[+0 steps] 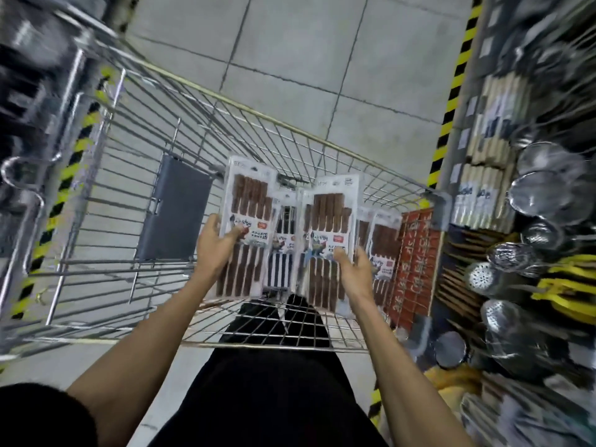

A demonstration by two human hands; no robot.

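Gripping 1 of the cart's packs each are left hand and right hand.

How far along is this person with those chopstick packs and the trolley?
Done: other chopstick packs already appear to stand in the shopping cart. In hand: the left hand grips one pack, the right hand a second pack, both over the cart. Left: probably setting these two down.

One wire shopping cart. Four brown chopstick packs showing, the fourth only a sliver towards the right. One black chopstick pack. One red pack. Two hands: left hand, right hand. Metal skimmers, far right: too blurred to count.
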